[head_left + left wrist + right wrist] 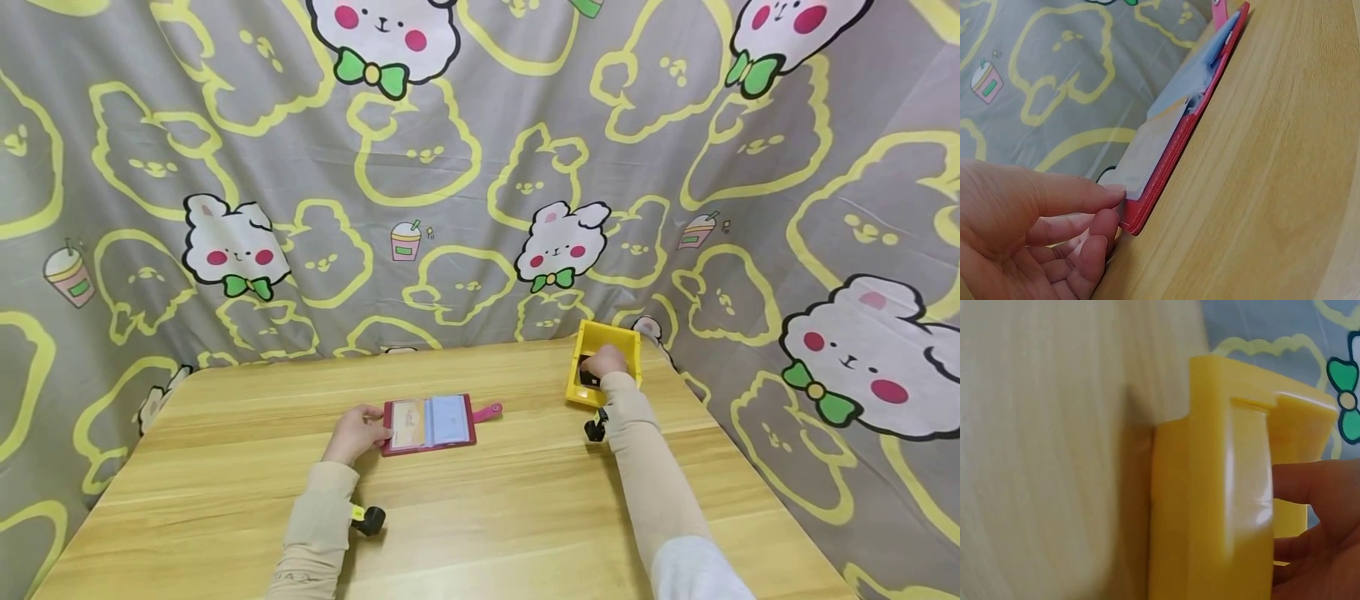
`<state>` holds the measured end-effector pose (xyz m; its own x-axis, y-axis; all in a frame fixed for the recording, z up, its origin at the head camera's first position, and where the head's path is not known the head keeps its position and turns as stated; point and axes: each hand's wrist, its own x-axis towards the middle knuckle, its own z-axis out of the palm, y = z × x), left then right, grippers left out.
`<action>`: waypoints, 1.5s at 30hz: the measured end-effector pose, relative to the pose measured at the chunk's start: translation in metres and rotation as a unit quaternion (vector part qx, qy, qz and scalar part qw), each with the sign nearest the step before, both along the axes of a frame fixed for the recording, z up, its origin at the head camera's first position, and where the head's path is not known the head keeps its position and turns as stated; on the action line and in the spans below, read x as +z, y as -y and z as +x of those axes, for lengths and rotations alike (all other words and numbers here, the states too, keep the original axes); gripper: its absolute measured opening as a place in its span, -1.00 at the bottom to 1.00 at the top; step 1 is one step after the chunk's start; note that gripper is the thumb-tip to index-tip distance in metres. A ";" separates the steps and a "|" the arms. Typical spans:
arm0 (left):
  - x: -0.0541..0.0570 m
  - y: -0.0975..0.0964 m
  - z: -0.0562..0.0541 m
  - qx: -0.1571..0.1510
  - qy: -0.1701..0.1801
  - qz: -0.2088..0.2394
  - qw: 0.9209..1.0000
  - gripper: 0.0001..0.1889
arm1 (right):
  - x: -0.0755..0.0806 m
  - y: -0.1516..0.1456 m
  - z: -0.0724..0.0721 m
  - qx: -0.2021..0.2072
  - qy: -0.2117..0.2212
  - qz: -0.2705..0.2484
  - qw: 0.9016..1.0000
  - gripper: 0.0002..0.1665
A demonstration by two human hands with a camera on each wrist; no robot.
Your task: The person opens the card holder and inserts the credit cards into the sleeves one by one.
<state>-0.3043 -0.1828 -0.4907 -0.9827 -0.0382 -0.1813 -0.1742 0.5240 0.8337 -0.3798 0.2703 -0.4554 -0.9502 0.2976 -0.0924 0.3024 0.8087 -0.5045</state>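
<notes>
Wooden table (pixel 480 525) spreading below; left hand (pixel 356 433) pinching red cardholder (pixel 448 420) between thumb and fingers; yellow bin (pixel 582 395) surrounding right hand (pixel 608 362), grip unclear.

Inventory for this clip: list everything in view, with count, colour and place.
Card holder: one, red, open on the table
Strap: one, pink, card holder's right edge
Bin: one, yellow, table's far right
Item: at least one, black, inside the bin, kind unclear
Table: one, wood-toned, under card holder and bin
Curtain: at least one, grey with yellow outlines, behind table
Wrist cameras: two, black, one per wrist
Sleeves: two, beige, forearms
Left hand: one, bare, pinching card holder's left edge
Right hand: one, bare, in the bin
</notes>
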 end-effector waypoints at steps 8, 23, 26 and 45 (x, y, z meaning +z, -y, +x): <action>0.001 0.000 0.000 -0.003 0.001 -0.004 1.000 -0.58 | -0.003 0.007 0.000 0.009 0.029 0.037 0.999 -0.40; 0.001 0.001 0.002 -0.005 -0.002 -0.004 1.000 -0.60 | 0.000 0.009 0.003 0.027 0.022 0.039 0.999 -0.60; 0.001 0.001 0.001 -0.003 -0.004 -0.002 1.000 -0.60 | 0.003 0.008 0.006 0.032 0.008 0.022 0.999 -0.75; 0.000 0.001 0.000 0.000 -0.003 0.003 1.000 -0.60 | 0.001 0.007 0.028 0.028 -0.191 0.125 0.973 -0.86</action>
<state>-0.3039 -0.1835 -0.4907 -0.9836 -0.0379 -0.1761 -0.1699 0.5193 0.8375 -0.3521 0.2634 -0.4546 -0.9168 0.2114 0.3387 0.0829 0.9306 -0.3565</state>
